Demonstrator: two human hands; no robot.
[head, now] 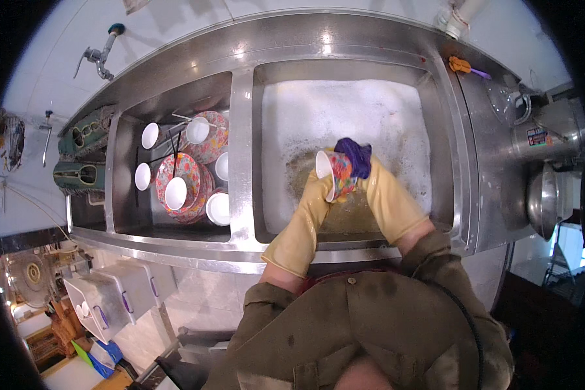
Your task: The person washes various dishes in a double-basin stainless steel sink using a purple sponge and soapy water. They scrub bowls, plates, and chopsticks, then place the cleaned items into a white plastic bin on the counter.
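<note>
My left hand (315, 195), in a long cream rubber glove, holds a patterned cup (342, 176) tilted on its side, its white mouth facing left. Against the cup's base my right hand (370, 178), gloved alike, presses a dark purple cloth (355, 155); its fingers are partly hidden. Both hands are above the large steel sink basin (247, 146), which holds foamy, brownish water (343, 109). In the left basin stand a stack of red speckled plates (197, 204), several white-mouthed cups (150, 135) and some black chopsticks or sticks (151, 159).
A wall tap (97, 56) is at the upper left, with two green brush-edged pieces (80, 178) below it. On the right ledge are an orange and purple tool (460, 64), a clear jug (512, 105), a steel pot (548, 134) and a metal bowl (543, 200).
</note>
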